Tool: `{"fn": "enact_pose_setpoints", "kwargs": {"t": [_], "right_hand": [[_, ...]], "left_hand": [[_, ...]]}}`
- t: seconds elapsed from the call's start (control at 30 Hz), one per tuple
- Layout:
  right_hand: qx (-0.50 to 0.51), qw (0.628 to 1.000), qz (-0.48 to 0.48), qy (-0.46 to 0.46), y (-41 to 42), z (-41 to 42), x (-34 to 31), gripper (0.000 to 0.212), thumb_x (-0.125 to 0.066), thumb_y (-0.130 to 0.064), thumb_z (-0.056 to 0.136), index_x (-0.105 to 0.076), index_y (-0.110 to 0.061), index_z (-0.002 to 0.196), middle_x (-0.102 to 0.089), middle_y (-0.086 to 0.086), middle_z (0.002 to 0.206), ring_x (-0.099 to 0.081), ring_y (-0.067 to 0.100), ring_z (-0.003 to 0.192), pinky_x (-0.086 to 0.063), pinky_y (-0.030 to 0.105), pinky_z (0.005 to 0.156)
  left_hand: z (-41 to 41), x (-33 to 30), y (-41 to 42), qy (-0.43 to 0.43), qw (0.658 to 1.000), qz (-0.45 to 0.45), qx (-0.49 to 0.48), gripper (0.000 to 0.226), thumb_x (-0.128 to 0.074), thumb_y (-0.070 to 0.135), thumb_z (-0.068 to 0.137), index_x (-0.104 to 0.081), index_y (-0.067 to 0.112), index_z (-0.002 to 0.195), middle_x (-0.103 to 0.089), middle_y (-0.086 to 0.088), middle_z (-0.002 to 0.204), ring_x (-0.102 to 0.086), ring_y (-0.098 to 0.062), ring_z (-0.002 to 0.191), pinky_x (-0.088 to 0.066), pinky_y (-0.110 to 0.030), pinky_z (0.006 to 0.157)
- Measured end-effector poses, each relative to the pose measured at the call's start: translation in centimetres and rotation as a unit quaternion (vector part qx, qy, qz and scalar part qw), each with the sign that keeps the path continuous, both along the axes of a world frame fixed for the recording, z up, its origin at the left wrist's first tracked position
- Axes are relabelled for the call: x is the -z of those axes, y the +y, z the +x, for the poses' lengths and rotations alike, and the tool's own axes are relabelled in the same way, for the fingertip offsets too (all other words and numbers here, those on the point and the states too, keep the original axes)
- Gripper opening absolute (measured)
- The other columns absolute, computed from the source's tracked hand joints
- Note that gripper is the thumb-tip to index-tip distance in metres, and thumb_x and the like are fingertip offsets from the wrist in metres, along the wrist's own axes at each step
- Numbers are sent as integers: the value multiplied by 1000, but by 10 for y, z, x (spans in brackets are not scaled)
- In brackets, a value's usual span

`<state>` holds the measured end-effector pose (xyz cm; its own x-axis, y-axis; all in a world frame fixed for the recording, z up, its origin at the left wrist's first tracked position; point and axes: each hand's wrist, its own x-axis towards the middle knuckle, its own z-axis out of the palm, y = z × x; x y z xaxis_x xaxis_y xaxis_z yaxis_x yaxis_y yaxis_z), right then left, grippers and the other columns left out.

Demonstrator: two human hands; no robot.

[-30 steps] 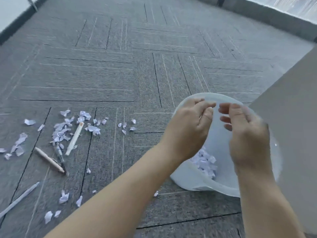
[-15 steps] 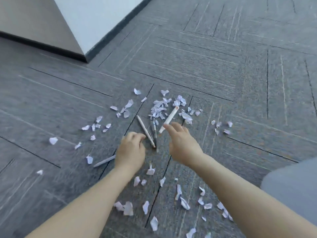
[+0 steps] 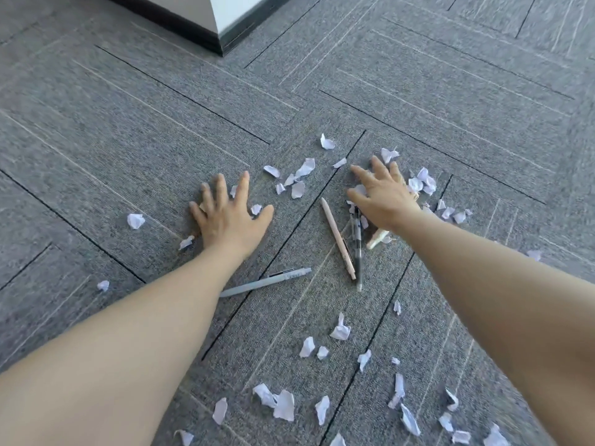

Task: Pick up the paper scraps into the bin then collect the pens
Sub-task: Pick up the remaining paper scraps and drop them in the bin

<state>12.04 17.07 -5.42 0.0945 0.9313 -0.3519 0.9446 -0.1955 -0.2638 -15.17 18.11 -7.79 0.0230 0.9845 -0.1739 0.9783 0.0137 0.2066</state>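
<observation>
Early in scrap stage: left hand [image 3: 230, 217] and right hand [image 3: 383, 194] both spread flat, fingers splayed, gripping nothing, on carpet [image 3: 128, 123] among many loose paper scraps [image 3: 297, 180]; bin out of view; pens [image 3: 338, 239] uncollected, lying between and below hands.

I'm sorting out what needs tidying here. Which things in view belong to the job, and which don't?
Part of the job:
paper scraps
grey pen
beige pen
clear pen
cream pen

Just there:
carpet floor
wall corner
</observation>
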Motion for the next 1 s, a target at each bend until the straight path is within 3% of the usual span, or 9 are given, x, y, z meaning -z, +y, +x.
{"fn": "enact_pose_setpoints", "kwargs": {"t": [0.13, 0.27, 0.4, 0.5, 0.6, 0.77, 0.87, 1.0], "right_hand": [[-36, 998, 42, 18, -4, -8, 6, 52, -36, -39, 102, -22, -35, 152, -6, -1, 163, 5, 26, 149, 2, 45, 115], [-64, 993, 83, -50, -16, -13, 7, 53, -37, -46, 100, -32, -26, 148, -26, -1, 157, -19, 28, 145, -21, 50, 115], [-25, 983, 131, -128, -19, -15, 7, 55, -41, -58, 93, -47, -17, 131, -46, 7, 129, -45, 27, 118, -44, 44, 97], [20, 986, 127, -105, -5, -21, 8, 46, -41, -54, 96, -47, -14, 117, -48, 10, 114, -51, 27, 102, -52, 42, 79], [20, 983, 146, -110, 5, -22, 13, 33, -39, -41, 101, -46, -11, 109, -51, 10, 100, -58, 30, 84, -49, 41, 61], [-40, 988, 123, -84, 1, -16, 9, 21, -36, -25, 104, -37, -13, 87, -44, 1, 67, -61, 29, 59, -44, 37, 45], [59, 980, 190, -22, 0, 7, 1, 24, -39, -24, 104, -47, -5, 90, -54, 7, 68, -57, 28, 57, -48, 41, 48], [190, 950, 243, -45, -4, 59, -5, 29, -39, -31, 103, -53, -6, 97, -60, 12, 85, -51, 23, 65, -35, 29, 51]], "left_hand": [[10, 5, 11, -53, 994, 38, 92, 78, -38, 64, 86, 2, 36, 148, 6, -1, 159, 6, -26, 145, -8, -51, 115], [25, 9, 34, -57, 981, 43, 182, 74, -37, 62, 88, -1, 37, 148, 5, 0, 159, 4, -24, 145, -14, -48, 113], [54, 13, 55, -64, 959, 43, 273, 64, -33, 56, 93, -6, 37, 148, -2, -1, 159, 0, -23, 145, -20, -49, 112], [70, 13, 65, -87, 945, 76, 305, 56, -38, 51, 94, -29, 30, 144, -28, -4, 152, -19, -25, 141, -27, -47, 110], [75, 16, 67, -95, 931, 141, 322, 39, -47, 47, 91, -55, 22, 120, -53, -3, 124, -43, -25, 116, -37, -40, 94], [74, 15, 62, -85, 942, 169, 279, 24, -47, 38, 94, -50, 15, 87, -52, -2, 89, -46, -21, 83, -41, -35, 72], [74, 16, 62, -91, 940, 171, 280, 26, -45, 36, 96, -48, 16, 80, -50, -1, 80, -44, -19, 74, -40, -34, 68], [74, 13, 61, -84, 933, 185, 298, 32, -43, 39, 98, -40, 22, 71, -43, 2, 69, -41, -18, 65, -38, -34, 62]]}}
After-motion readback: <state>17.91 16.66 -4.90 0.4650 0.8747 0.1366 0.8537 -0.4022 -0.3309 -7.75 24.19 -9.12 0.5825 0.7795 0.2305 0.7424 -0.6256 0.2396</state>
